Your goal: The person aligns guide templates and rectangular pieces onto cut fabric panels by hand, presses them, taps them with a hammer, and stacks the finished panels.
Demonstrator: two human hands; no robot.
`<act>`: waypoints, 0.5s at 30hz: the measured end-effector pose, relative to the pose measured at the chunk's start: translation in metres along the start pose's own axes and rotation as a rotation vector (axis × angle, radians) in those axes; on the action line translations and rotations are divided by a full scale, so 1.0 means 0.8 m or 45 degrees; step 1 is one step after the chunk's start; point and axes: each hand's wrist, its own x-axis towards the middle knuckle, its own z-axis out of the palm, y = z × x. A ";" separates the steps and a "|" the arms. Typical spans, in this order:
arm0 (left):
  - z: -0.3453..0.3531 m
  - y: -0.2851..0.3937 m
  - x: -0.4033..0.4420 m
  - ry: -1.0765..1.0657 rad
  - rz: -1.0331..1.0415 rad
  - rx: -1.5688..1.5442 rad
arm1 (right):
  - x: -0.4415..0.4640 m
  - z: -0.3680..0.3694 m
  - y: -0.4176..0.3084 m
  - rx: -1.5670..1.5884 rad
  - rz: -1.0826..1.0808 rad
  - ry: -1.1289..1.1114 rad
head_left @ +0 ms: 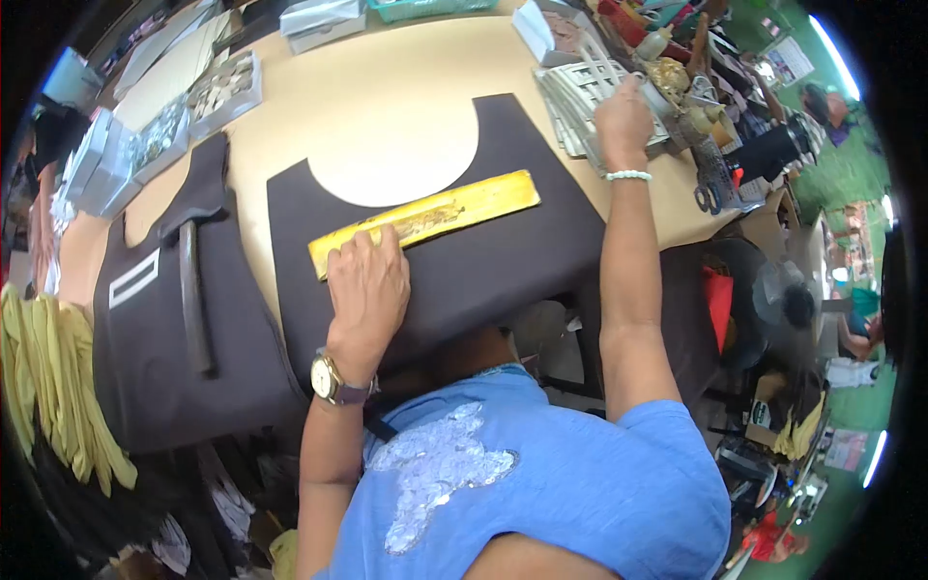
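A dark fabric piece [464, 261] with a rounded neck cutout lies on the table before me. Across it, slightly slanted, rests a yellow bar [425, 220] with worn markings. My left hand [369, 280] lies at the bar's left part, fingertips on its lower edge, fingers bent and close together. At the upper right, my right hand [625, 121] is over a stack of pale strips [580, 101], its fingers closed around the end of a pale strip. On the left, a hammer [193, 290] lies on another dark piece [145, 377] beside a white rectangular frame [133, 279].
Boxes of small parts [224, 94] stand at the upper left of the table [387, 87]. Scissors [709, 199] and cluttered tools are at the right edge. Yellow cloths [48, 377] hang at the far left. Other people are visible at both sides.
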 end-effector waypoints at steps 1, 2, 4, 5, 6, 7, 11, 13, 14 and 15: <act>-0.008 -0.003 0.002 -0.048 -0.029 -0.018 | -0.002 -0.005 -0.002 0.036 0.012 0.032; -0.008 -0.009 0.003 -0.043 -0.050 -0.098 | -0.005 -0.013 -0.003 0.069 0.026 0.069; -0.007 -0.025 0.005 -0.028 -0.082 -0.263 | -0.012 -0.030 0.000 0.267 -0.046 0.198; -0.010 -0.035 0.006 -0.080 -0.097 -0.342 | -0.017 -0.037 0.003 0.436 -0.135 0.286; -0.011 -0.045 0.005 -0.075 -0.088 -0.440 | -0.023 -0.042 0.005 0.611 -0.222 0.370; -0.012 -0.054 0.002 -0.070 -0.081 -0.534 | -0.030 -0.046 0.012 0.813 -0.216 0.278; -0.011 -0.078 -0.007 -0.137 -0.167 -0.888 | -0.097 -0.098 -0.001 1.424 0.062 -0.381; -0.008 -0.082 -0.009 -0.147 -0.206 -1.014 | -0.133 -0.106 -0.005 1.581 0.106 -0.673; -0.007 -0.083 -0.009 -0.142 -0.219 -1.042 | -0.151 -0.108 -0.011 1.658 0.099 -0.790; -0.005 -0.083 -0.009 -0.139 -0.228 -1.074 | -0.166 -0.106 -0.017 1.682 0.169 -0.866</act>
